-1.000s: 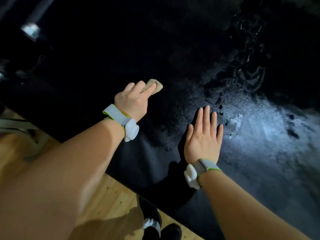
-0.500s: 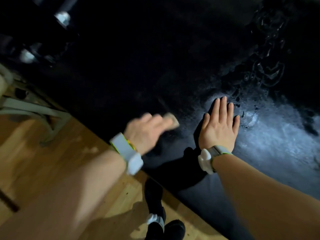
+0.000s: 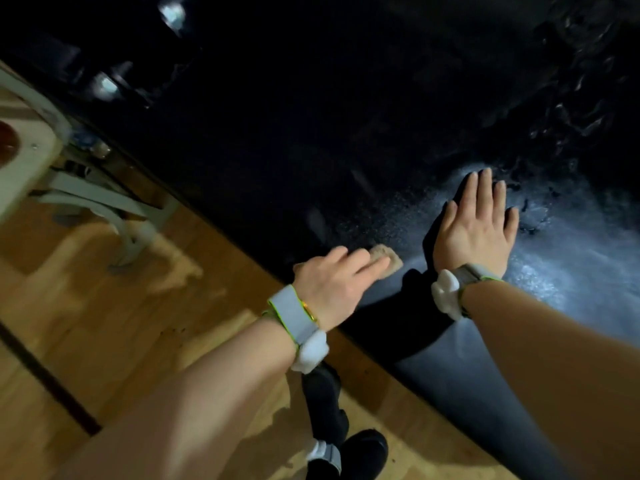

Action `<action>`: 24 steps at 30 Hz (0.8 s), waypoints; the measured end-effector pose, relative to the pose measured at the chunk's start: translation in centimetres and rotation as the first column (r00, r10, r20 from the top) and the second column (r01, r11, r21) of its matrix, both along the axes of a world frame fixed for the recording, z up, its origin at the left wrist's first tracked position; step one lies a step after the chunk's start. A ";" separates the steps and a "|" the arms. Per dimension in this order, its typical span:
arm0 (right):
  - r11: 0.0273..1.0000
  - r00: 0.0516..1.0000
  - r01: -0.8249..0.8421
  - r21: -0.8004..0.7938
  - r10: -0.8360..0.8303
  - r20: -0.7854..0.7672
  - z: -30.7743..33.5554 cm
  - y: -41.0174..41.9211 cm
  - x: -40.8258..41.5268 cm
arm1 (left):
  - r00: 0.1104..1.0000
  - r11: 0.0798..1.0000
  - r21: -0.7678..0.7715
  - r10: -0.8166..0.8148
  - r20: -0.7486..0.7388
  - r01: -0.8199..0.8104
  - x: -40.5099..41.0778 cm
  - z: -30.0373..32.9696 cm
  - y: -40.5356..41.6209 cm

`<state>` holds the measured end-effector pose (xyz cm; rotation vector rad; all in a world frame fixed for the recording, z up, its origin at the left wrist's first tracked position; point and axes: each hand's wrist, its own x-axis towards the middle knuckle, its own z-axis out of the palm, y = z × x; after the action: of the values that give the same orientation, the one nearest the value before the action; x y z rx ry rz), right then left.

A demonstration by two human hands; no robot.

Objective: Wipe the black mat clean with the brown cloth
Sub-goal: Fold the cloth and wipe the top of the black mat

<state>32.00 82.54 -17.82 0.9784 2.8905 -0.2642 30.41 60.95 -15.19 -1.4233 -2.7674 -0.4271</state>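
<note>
Left hand [image 3: 334, 285] has pulled the brown cloth [image 3: 386, 260] back to the black mat [image 3: 311, 150]'s near edge at frame centre, fingers straight, pressing it flat. Right hand [image 3: 476, 230] stays planted on the mat at centre right, fingers extended, holding nothing.

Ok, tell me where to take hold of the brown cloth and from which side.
Take the brown cloth at its exposed end, which sticks out beyond the fingertips of the left hand that presses it flat on the black mat. Come from above on the right-hand side: the rest lies under the palm, and the cloth is probably too flat for a side grip.
</note>
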 end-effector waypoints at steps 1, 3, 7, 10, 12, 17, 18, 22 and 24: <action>1.000 1.000 -0.004 -0.001 0.004 0.005 0.0 0.1 0.1 | 0.999 1.000 -0.024 0.006 -0.038 -0.007 -1.0 0.1 -0.5; 1.000 1.000 -0.003 0.002 0.003 0.008 -0.1 0.3 0.3 | 0.984 0.978 -0.138 0.141 -0.105 -0.155 -4.4 0.6 -2.0; 1.000 1.000 -0.008 0.008 0.008 -0.004 -0.1 0.5 0.4 | 0.845 0.843 -0.059 0.533 -0.040 -0.535 -8.1 0.7 -4.6; 1.000 1.000 -0.010 0.016 0.010 -0.008 0.0 0.4 0.5 | 0.817 0.816 0.072 0.576 -0.020 -0.574 -5.2 0.2 -2.4; 1.000 1.000 -0.015 0.012 0.015 -0.016 0.0 0.2 0.2 | 0.888 0.885 0.097 0.460 -0.019 -0.456 -1.8 0.0 -0.2; 0.999 1.000 -0.023 -0.026 0.023 -0.010 0.2 0.5 0.3 | 0.989 0.986 0.075 0.149 -0.015 -0.148 4.6 -0.9 2.3; 0.998 0.999 -0.034 -0.048 0.034 -0.003 0.4 0.7 0.3 | 0.992 0.990 0.083 0.122 -0.041 -0.118 4.2 -1.0 2.2; 0.983 0.987 -0.162 -0.091 0.160 -0.030 1.0 3.2 1.7 | 0.990 0.998 0.036 0.059 -0.125 -0.055 0.6 -1.1 1.0; 0.989 0.990 -0.140 -0.042 0.140 -0.011 1.0 6.8 3.9 | 0.976 0.981 -0.003 0.193 -0.103 -0.195 -1.3 -0.8 0.8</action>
<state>35.90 89.34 -16.81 0.7649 2.9301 -0.3197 29.09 61.74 -15.96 -1.1269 -2.7951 -0.3220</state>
